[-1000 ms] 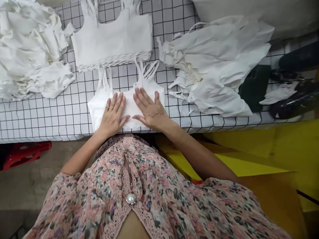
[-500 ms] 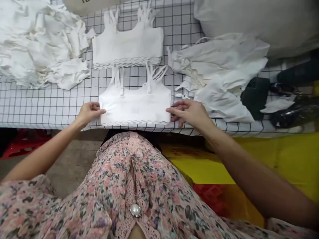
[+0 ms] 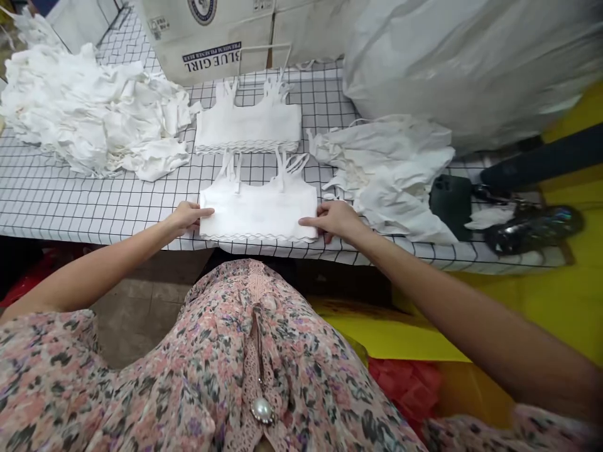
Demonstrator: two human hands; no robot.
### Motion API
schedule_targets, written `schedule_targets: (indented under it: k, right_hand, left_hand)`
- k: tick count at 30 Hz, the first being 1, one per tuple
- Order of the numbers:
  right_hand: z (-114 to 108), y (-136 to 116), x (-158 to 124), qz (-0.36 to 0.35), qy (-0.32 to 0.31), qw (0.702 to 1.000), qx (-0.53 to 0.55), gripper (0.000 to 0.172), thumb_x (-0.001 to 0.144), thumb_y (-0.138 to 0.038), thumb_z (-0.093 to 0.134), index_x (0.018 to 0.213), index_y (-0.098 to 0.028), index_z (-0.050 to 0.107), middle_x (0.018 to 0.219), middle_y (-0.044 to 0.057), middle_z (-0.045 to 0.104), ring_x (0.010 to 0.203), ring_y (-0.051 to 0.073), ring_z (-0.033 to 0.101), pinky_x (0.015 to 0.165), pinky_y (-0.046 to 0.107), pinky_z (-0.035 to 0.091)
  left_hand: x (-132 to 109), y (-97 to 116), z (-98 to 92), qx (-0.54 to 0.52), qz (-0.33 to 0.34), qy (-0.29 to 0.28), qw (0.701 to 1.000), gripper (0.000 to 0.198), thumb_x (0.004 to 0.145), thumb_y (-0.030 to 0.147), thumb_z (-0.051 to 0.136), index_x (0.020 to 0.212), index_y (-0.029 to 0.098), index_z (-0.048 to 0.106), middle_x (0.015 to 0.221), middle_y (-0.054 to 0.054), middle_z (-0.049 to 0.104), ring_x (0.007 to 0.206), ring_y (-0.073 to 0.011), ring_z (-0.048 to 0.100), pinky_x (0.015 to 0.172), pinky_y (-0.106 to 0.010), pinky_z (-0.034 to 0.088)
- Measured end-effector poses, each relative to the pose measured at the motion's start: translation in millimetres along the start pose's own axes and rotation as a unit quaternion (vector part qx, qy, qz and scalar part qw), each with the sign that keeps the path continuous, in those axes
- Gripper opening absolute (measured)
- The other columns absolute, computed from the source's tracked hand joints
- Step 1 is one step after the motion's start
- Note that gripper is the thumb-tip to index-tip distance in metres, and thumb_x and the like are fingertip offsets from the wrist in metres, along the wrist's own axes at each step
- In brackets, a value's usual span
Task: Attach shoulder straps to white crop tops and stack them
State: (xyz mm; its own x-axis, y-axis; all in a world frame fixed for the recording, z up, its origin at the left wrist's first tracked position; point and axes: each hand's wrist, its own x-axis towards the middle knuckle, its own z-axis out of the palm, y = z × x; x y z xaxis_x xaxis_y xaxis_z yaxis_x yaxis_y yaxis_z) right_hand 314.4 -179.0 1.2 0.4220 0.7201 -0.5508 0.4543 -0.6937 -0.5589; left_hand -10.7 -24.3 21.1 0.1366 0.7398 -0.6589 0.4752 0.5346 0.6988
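Note:
A white strappy crop top (image 3: 258,207) lies flat near the front edge of the checked table (image 3: 70,201). My left hand (image 3: 186,216) pinches its left side edge. My right hand (image 3: 333,219) pinches its right side edge. Both hands have their fingers closed on the fabric. Just behind it lies a neat stack of the same white tops (image 3: 248,122).
A heap of loose white tops (image 3: 89,116) fills the back left. A pile of white cloth pieces (image 3: 391,166) lies to the right, with a dark phone (image 3: 450,198) and a dark object (image 3: 532,226) beyond. Cardboard boxes (image 3: 207,34) and a big white bag (image 3: 461,63) stand behind.
My hands went from lying flat on the middle of the top to gripping its two side edges. The view has tilted up, showing the boxes at the back.

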Motion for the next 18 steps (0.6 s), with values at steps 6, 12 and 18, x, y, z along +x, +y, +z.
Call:
schedule_targets:
  k: [6, 12, 18]
  right_hand:
    - [-1.4, -4.8, 0.9, 0.024, 0.004, 0.992, 0.127, 0.032, 0.076, -0.016, 0.09, 0.077, -0.019, 0.058, 0.055, -0.005, 0.058, 0.044, 0.014, 0.058, 0.046, 0.026, 0.049]
    - [1.1, -5.6, -5.5, 0.058, -0.015, 0.969, 0.239, 0.029, 0.079, -0.017, 0.09, 0.083, -0.015, 0.061, 0.058, 0.0, 0.063, 0.044, 0.015, 0.059, 0.037, 0.029, 0.053]
    - [-5.4, -18.8, 2.0, 0.078, -0.019, 0.949, 0.304, 0.022, 0.083, -0.008, 0.082, 0.087, -0.014, 0.062, 0.062, 0.0, 0.065, 0.05, 0.014, 0.062, 0.042, 0.026, 0.056]
  left_hand:
    - [7.8, -3.5, 7.2, -0.049, -0.003, 0.014, 0.999, 0.021, 0.075, 0.012, 0.09, 0.079, 0.011, 0.069, 0.067, -0.005, 0.073, 0.056, -0.0134, 0.065, 0.059, -0.025, 0.054]
    - [7.4, -8.1, 3.9, -0.071, -0.008, -0.004, 0.997, 0.022, 0.074, 0.013, 0.093, 0.078, 0.008, 0.071, 0.067, -0.008, 0.074, 0.053, -0.0136, 0.066, 0.052, -0.023, 0.053]
    - [20.9, -5.7, 4.1, -0.104, -0.005, 0.006, 0.995, 0.022, 0.073, 0.006, 0.09, 0.077, 0.009, 0.069, 0.065, -0.007, 0.073, 0.054, -0.0147, 0.068, 0.058, -0.025, 0.059]
